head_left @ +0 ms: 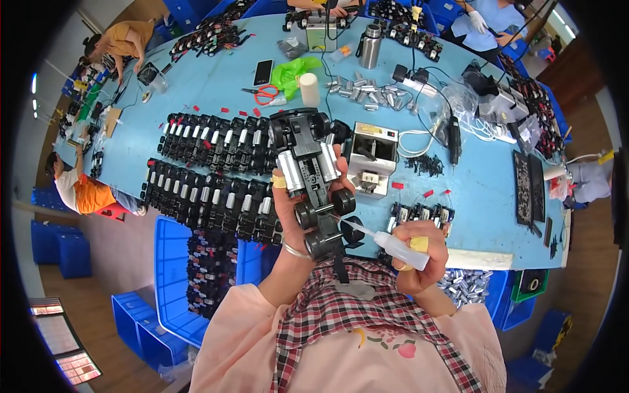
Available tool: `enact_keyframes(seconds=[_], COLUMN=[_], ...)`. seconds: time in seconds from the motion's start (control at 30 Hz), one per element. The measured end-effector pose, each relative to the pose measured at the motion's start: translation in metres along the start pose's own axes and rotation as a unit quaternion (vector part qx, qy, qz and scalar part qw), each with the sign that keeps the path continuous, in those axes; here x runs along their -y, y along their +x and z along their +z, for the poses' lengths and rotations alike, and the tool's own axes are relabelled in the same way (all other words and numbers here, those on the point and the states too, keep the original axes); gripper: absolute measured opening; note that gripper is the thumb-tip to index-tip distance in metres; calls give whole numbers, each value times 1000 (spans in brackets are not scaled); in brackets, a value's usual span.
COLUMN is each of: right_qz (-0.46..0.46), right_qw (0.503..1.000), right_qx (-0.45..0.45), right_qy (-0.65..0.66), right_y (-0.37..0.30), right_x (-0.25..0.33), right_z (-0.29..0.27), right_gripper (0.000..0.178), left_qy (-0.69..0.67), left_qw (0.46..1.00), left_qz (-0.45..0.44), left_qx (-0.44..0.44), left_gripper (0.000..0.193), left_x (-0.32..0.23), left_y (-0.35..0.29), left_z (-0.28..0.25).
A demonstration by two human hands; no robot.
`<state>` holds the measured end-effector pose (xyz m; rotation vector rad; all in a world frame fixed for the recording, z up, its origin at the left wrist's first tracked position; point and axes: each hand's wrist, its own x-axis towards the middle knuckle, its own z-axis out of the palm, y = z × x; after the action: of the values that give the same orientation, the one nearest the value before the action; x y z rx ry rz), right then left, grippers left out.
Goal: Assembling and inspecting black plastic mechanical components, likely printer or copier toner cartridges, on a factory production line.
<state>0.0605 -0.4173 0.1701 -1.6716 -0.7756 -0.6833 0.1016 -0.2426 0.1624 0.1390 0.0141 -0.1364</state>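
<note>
In the head view, a chassis [313, 157] is held above the near edge of the blue table [478, 216] by the left hand [288, 219], whose thumb is closed on one side and whose fingers are curled round the other. Two silver motors [288, 171] are seen on the chassis, one on each side, and black wheels [308, 213] are fitted at both ends. A white bottle [401, 251] is gripped by the right hand [422, 259], the fingers wrapped firmly about it; its thin nozzle is pointed at the wheels nearest the body, but whether they are touched cannot be told. Yellow tape [419, 244] is worn on fingers of both hands. To the left, more chassis are lined up in two rows [209, 198], with red tags strewn behind them. Beyond the held chassis, a white cylinder [309, 90], a green bag [295, 73], scissors [265, 96] and a phone [263, 72] are laid out. A metal box [372, 157] is placed to the right, with a screwdriver [454, 141] farther over.
</note>
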Motion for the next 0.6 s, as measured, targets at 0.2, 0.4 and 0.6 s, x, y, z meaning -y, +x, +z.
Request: enact_keyframes(seconds=[0.2,0.4,0.6], right_qz=[-1,4,0], right_qw=[1000,1000,1000], right_qx=[1,3,0], right_qy=[-7,19,-5], right_y=[3,4,8], right_x=[2,2,3], right_z=[0,2,1], right_gripper=[23,26,21], left_qy=[6,6,-1], left_qw=[1000,1000,1000], left_qz=[-12,3,-6], left_qx=[2,10,-5], left_gripper=[79,79,80], left_x=[-2,-6,-6], left_y=[2,2,4], left_z=[0,2,1])
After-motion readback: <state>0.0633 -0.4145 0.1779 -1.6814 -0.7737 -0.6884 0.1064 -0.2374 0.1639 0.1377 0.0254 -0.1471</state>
